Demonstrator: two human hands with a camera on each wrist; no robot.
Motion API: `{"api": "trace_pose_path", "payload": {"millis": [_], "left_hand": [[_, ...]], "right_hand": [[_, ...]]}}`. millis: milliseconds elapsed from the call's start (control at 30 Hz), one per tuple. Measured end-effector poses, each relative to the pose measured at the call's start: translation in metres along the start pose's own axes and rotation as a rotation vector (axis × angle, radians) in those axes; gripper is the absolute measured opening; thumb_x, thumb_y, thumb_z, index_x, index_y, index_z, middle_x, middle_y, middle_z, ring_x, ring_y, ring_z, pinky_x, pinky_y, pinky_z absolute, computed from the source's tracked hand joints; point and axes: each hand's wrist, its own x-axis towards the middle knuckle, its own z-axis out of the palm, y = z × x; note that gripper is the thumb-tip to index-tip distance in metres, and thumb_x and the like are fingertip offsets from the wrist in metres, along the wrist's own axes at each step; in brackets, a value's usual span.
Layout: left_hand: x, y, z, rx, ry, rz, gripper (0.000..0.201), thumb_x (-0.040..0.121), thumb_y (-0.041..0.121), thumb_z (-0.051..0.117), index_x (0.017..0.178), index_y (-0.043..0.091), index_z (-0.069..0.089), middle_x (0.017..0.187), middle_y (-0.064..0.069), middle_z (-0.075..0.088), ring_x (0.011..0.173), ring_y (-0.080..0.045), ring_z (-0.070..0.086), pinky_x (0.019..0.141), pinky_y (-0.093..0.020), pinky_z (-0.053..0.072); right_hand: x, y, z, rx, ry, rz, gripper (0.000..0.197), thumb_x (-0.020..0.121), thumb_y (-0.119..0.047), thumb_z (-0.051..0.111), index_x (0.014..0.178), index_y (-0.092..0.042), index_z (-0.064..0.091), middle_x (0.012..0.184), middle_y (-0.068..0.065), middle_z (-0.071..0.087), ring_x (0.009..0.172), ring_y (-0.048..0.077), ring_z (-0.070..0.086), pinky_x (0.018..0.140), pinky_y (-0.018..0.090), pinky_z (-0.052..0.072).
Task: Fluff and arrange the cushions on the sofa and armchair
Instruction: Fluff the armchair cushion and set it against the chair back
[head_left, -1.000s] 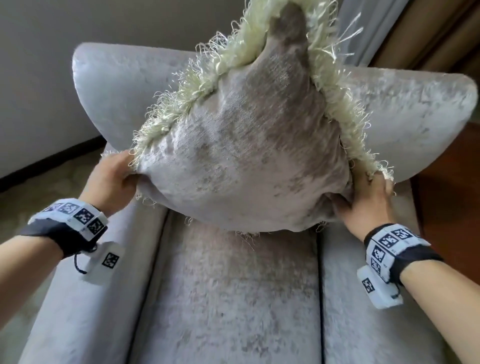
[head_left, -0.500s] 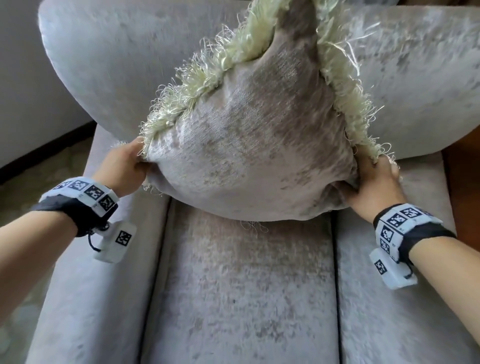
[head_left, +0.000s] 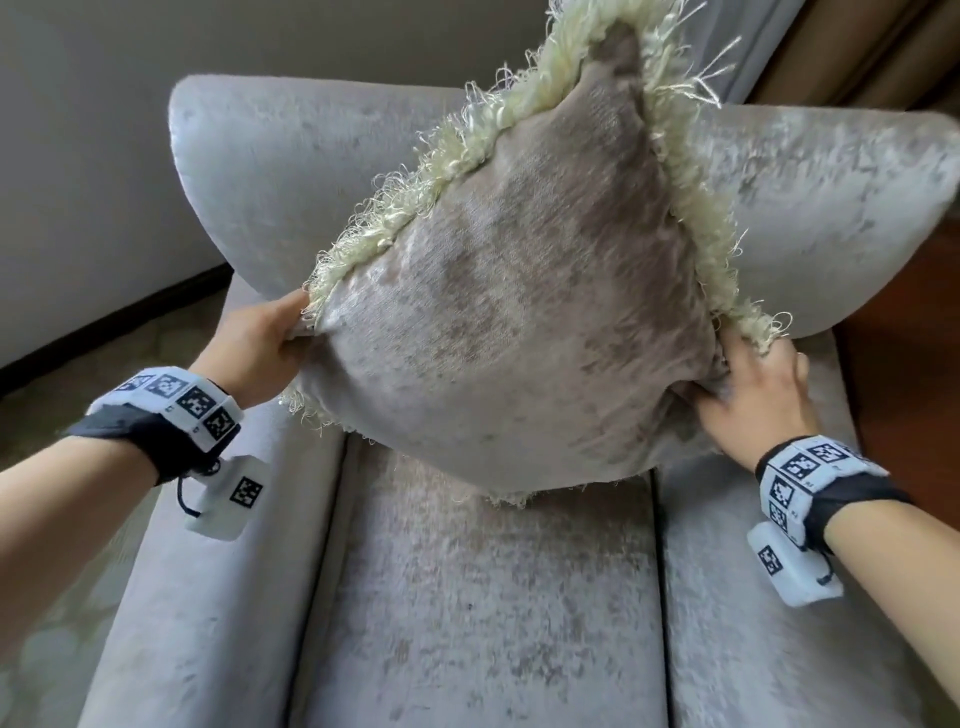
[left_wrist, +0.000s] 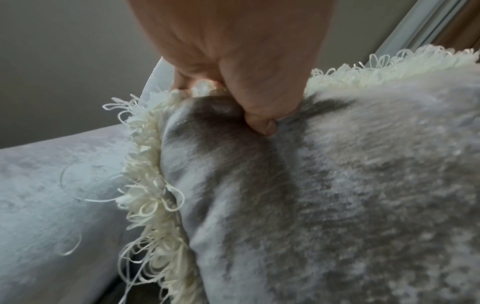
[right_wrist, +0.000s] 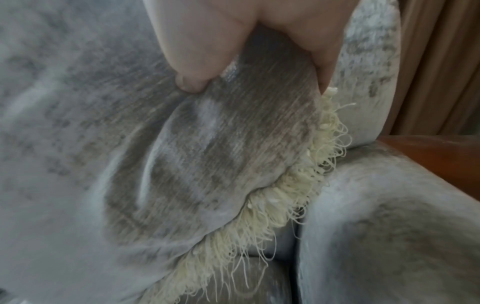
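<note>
We hold the cushion (head_left: 519, 312) up on one corner, diamond-wise, in front of the armchair's backrest (head_left: 291, 171) and above its seat (head_left: 483, 597). Its lowest corner hangs close over the seat; whether it touches we cannot tell. The top corner rises past the upper edge of the backrest, and the pale looped fringe (head_left: 457, 150) runs down both upper edges.

Our left hand (head_left: 254, 348) has its grip clamped on the cushion's left corner: in the left wrist view the thumb (left_wrist: 259, 121) digs into the velvet while the fingers curl behind the fringe. Our right hand (head_left: 753, 395) pinches the opposite corner, thumb on the near face and fingers behind, as the right wrist view shows, with the fabric bunched between them. We judge that holding two opposite corners lets us shake or plump the filling evenly and keeps the face towards us so we can check its shape.

Outward from the cushion, the armrests (head_left: 208, 597) flank the seat on either side. Beyond the backrest stands a plain wall (head_left: 104, 130), with a curtain (head_left: 883, 47) behind the cushion's right side. A reddish wood surface (head_left: 909, 364) lies beside the right armrest.

The cushion looks well filled, so we think the next step is setting it down against the backrest.
</note>
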Motion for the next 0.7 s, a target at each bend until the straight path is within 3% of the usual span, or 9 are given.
{"api": "trace_pose_path", "payload": {"millis": [100, 167, 333, 467, 567, 700], "left_hand": [[0.001, -0.007, 0.020, 0.029, 0.022, -0.029, 0.010, 0.087, 0.010, 0.061, 0.087, 0.007, 0.051, 0.070, -0.010, 0.059, 0.064, -0.031, 0.056, 0.057, -0.042, 0.048], [0.000, -0.012, 0.035, 0.041, 0.057, -0.066, 0.009, 0.085, 0.005, 0.059, 0.087, 0.008, 0.050, 0.075, -0.011, 0.059, 0.069, -0.033, 0.056, 0.059, -0.046, 0.049], [-0.009, -0.011, 0.040, 0.057, 0.117, -0.160, 0.016, 0.080, -0.007, 0.055, 0.094, 0.001, 0.055, 0.088, -0.020, 0.059, 0.078, -0.036, 0.054, 0.066, -0.046, 0.047], [-0.009, -0.019, 0.039, 0.096, 0.036, -0.146, 0.022, 0.080, -0.004, 0.055, 0.099, 0.006, 0.057, 0.091, -0.017, 0.062, 0.084, -0.038, 0.058, 0.071, -0.046, 0.049], [0.004, -0.021, 0.053, 0.142, -0.028, -0.221, 0.022, 0.081, -0.001, 0.053, 0.100, 0.009, 0.057, 0.092, -0.014, 0.064, 0.086, -0.037, 0.059, 0.073, -0.046, 0.049], [0.020, -0.037, 0.073, 0.258, -0.094, -0.211, 0.029, 0.075, 0.004, 0.054, 0.104, 0.009, 0.055, 0.099, -0.016, 0.061, 0.094, -0.040, 0.056, 0.082, -0.055, 0.048]], "right_hand": [[-0.002, 0.000, 0.012, -0.054, 0.033, -0.045, 0.078, 0.077, -0.028, 0.074, 0.138, -0.032, 0.026, 0.115, 0.024, 0.035, 0.109, 0.042, 0.031, 0.089, 0.058, 0.041], [-0.002, 0.001, 0.022, -0.028, 0.088, -0.088, 0.078, 0.076, -0.025, 0.074, 0.136, -0.032, 0.025, 0.112, 0.024, 0.035, 0.107, 0.041, 0.031, 0.081, 0.058, 0.043], [-0.004, 0.006, 0.029, 0.033, 0.172, -0.166, 0.081, 0.078, -0.034, 0.075, 0.142, -0.032, 0.025, 0.109, 0.029, 0.037, 0.106, 0.046, 0.034, 0.079, 0.060, 0.043], [0.002, 0.001, 0.036, -0.014, 0.123, -0.145, 0.079, 0.079, -0.037, 0.073, 0.142, -0.034, 0.025, 0.105, 0.027, 0.037, 0.099, 0.045, 0.036, 0.078, 0.060, 0.043], [0.012, -0.006, 0.048, -0.049, 0.096, -0.088, 0.077, 0.081, -0.042, 0.070, 0.142, -0.037, 0.023, 0.108, 0.026, 0.035, 0.098, 0.043, 0.034, 0.081, 0.058, 0.039], [0.020, -0.005, 0.060, -0.103, 0.106, -0.062, 0.084, 0.079, -0.053, 0.068, 0.141, -0.042, 0.014, 0.112, 0.024, 0.034, 0.101, 0.039, 0.032, 0.081, 0.057, 0.036]]}}
